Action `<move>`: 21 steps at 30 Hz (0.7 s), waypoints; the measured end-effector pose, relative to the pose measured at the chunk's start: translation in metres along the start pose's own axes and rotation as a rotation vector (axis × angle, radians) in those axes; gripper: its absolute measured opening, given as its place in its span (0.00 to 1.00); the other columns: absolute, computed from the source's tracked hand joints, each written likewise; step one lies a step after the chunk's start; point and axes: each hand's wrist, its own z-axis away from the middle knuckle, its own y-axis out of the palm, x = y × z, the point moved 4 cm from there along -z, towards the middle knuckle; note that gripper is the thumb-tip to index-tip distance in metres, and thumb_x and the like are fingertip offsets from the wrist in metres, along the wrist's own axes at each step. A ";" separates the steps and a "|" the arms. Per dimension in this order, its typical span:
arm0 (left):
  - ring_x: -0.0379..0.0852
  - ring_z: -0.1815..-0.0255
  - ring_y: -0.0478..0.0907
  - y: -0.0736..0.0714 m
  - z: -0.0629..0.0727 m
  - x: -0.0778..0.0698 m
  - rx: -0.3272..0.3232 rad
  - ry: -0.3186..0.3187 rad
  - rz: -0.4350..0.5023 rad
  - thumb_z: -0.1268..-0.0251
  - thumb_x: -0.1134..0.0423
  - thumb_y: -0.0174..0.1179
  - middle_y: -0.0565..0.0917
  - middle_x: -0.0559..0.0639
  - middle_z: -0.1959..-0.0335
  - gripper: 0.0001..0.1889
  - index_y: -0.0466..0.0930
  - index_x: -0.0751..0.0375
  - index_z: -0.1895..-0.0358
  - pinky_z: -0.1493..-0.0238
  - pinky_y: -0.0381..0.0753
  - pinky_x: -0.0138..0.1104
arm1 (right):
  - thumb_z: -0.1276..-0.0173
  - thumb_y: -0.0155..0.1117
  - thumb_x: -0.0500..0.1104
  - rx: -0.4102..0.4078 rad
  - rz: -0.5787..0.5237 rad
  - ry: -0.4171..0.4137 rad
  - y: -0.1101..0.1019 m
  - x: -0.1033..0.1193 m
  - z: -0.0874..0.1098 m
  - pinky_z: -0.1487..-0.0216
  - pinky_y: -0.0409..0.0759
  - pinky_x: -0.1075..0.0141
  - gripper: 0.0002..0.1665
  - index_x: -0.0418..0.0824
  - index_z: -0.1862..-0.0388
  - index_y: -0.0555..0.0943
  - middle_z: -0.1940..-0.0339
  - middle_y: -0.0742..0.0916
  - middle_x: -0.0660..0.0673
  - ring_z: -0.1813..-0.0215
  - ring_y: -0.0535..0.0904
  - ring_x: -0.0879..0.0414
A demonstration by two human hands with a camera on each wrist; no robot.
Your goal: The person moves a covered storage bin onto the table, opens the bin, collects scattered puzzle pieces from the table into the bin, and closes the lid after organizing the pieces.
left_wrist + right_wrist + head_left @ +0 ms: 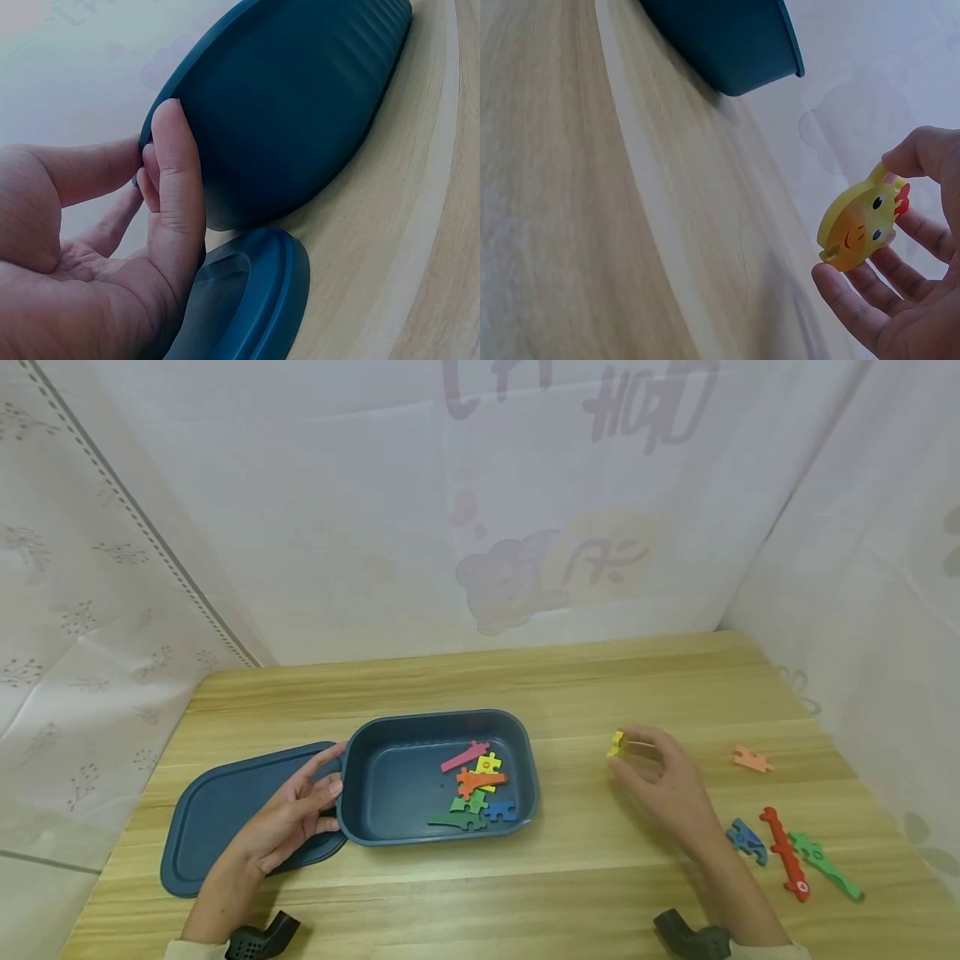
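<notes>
My left hand [292, 814] holds the left end of a dark blue box [438, 842], thumb and fingers at its rim. In the left wrist view the fingers pinch the box wall [277, 105]. My right hand [667, 781], to the right of the box, pinches a yellow puzzle piece [616, 744] above the table. The right wrist view shows an animal face on this piece [859, 225], with eyes, a smile and a red part. Inside the box lie several puzzle pieces: a pink one [465, 757], an orange one [483, 780], a dark green one [453, 820] and others.
A dark blue lid [217, 810] lies left of the box, partly under my left hand. Right of my right forearm are a peach piece [752, 759], a blue one [747, 841], a red one [785, 856] and a green one [828, 865]. Patterned cloth hangs behind the wooden table.
</notes>
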 end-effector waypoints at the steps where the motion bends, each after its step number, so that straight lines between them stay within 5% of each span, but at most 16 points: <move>1: 0.36 0.47 0.86 0.000 0.000 0.000 -0.001 -0.002 0.002 0.11 0.69 0.42 0.81 0.41 0.38 0.33 0.45 0.41 0.13 0.52 0.91 0.30 | 0.21 0.68 0.52 0.002 -0.001 0.005 0.001 0.000 0.000 0.46 0.76 0.87 0.31 0.39 0.27 0.74 0.27 0.78 0.38 0.27 0.77 0.36; 21: 0.36 0.47 0.86 -0.001 -0.002 0.003 0.009 -0.012 0.019 0.11 0.69 0.41 0.81 0.41 0.39 0.32 0.47 0.37 0.14 0.51 0.91 0.31 | 0.22 0.69 0.49 0.054 -0.109 -0.003 0.015 0.014 -0.005 0.42 0.80 0.81 0.29 0.40 0.28 0.75 0.25 0.78 0.40 0.27 0.78 0.37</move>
